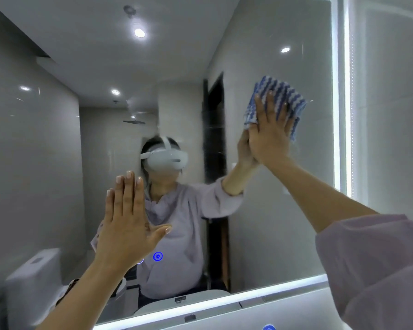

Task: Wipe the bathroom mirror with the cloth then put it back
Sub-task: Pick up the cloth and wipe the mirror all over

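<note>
Against the mirror (272,222), right hand (270,136) presses blue-white striped cloth (283,91).

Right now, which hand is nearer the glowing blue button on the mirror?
Left. The left hand is spread flat just up-left of the blue button; the right hand presses the cloth high up to its right.

Mirror (267,210): large, upright on the wall, with lit strips along its right and bottom edges and small blue glowing icons low on the glass. Cloth (280,97): blue-and-white striped, textured, bunched. It is pressed against the mirror's upper right part, near the lit right edge, under the straight fingers of the right hand (270,136). One corner hangs below.
</note>
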### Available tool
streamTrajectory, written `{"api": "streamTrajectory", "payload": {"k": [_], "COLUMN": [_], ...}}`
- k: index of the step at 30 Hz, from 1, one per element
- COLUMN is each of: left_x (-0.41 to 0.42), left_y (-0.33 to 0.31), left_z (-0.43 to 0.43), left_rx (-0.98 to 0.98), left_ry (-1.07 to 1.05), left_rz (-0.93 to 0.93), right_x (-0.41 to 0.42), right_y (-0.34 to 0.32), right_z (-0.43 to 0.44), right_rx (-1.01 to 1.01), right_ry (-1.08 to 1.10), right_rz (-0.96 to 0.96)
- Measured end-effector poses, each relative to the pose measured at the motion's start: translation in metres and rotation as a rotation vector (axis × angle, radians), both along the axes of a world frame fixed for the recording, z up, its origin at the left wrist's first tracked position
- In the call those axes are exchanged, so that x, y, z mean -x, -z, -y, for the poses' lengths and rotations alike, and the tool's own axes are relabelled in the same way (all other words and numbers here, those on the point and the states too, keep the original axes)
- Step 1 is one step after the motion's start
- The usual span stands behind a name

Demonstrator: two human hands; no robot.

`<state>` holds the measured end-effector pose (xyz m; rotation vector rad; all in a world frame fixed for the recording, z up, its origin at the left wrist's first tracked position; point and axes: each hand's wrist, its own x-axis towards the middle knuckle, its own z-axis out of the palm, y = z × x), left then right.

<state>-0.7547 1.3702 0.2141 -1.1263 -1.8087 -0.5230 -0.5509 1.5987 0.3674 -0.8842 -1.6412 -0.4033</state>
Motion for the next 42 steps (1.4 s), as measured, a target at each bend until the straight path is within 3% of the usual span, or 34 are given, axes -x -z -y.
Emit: {"api": "streamTrajectory", "payload": {"k": [4, 9, 19, 27, 36, 42], "left_x": [-0.002, -0.002, -0.002, -0.006, -0.013, -0.023], "left_y": [0.000, 0.000, -0.001, -0.004, -0.007, -0.016], "left_z": [0.001, 0.000, 0.002, 0.003, 0.003, 0.001], "left_rx": [-0.017, -0.026, 0.004, 0.034, 0.054, 0.052], "left_ry": [0.030, 0.059, 0.084, 0.054, -0.010, -0.121], "left_rz": [0.000, 0.016, 0.021, 0.032, 0.058, 0.131], "right_x": [0.030, 0.074, 0.080, 0.048, -0.045, -0.058], "right_y": [0.034, 0.082, 0.097, 0.097, 0.087, 0.084], "right_z": [0.037, 0.082, 0.091, 0.062, -0.031, -0.048], "right_rx": [-0.068, -0.261, -0.168, -0.328, -0.259, -0.283], "right_ry": [-0.002, -0.160, -0.247, -0.211, -0.148, -0.180], "right_rz": [0.109, 0.262, 0.360, 0.377, 0.324, 0.303]}}
